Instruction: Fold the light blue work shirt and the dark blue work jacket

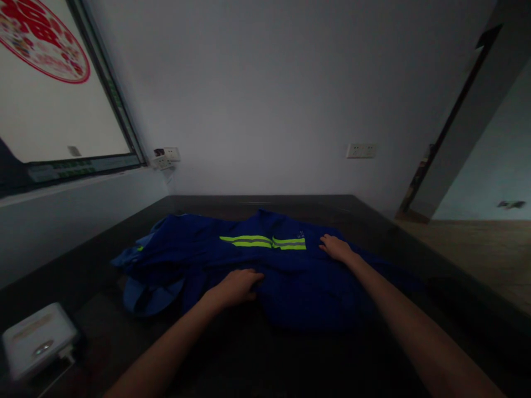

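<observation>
A dark blue work jacket (290, 276) with yellow-green reflective stripes (265, 241) lies spread on a dark table (290, 359). My left hand (236, 287) rests on the jacket's near middle, fingers curled and pressing into the cloth. My right hand (337, 248) lies flat on the jacket just right of the stripes, fingers stretched out. A sleeve or collar part bunches at the jacket's left side (145, 276).
A white box-like device (37, 340) with a cable sits at the table's near left corner. Wall sockets (360, 150) are on the back wall, more (166, 157) by the window (53, 110) at left. A doorway (489, 166) opens at right.
</observation>
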The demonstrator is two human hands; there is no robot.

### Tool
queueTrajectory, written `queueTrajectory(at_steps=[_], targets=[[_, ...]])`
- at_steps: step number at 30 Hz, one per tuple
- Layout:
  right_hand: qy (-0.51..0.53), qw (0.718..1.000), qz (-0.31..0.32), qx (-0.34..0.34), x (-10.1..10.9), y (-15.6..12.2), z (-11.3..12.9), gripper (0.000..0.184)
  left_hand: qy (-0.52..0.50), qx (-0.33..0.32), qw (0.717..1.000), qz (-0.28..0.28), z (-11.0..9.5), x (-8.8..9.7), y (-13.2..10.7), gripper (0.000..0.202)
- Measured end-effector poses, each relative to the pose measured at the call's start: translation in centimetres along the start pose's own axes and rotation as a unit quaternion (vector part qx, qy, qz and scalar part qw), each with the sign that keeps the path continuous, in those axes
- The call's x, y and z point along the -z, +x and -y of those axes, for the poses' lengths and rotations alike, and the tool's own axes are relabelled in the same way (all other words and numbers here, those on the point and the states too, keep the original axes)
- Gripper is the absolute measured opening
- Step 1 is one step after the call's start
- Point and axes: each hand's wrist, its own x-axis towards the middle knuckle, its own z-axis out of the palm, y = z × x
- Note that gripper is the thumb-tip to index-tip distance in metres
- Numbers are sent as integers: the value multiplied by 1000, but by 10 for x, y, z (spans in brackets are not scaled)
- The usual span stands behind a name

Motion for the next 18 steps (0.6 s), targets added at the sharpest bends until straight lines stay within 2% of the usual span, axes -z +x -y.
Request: queueTrajectory(at_steps=[5, 11, 15, 18], targets=[[-6, 999, 45, -27, 9, -25, -4, 27, 13, 49, 999, -7, 30, 6, 1, 35], [-8, 995, 95, -32, 14, -84, -16, 25, 20, 91, 995, -41, 51, 7, 6, 35], [41, 990, 134, -11, 15, -132, -15, 25, 22, 124, 988, -89, 60, 1, 25, 41], [99, 982, 160, 5, 17, -163, 5, 25, -15, 161, 979, -121, 63, -2, 52, 40]])
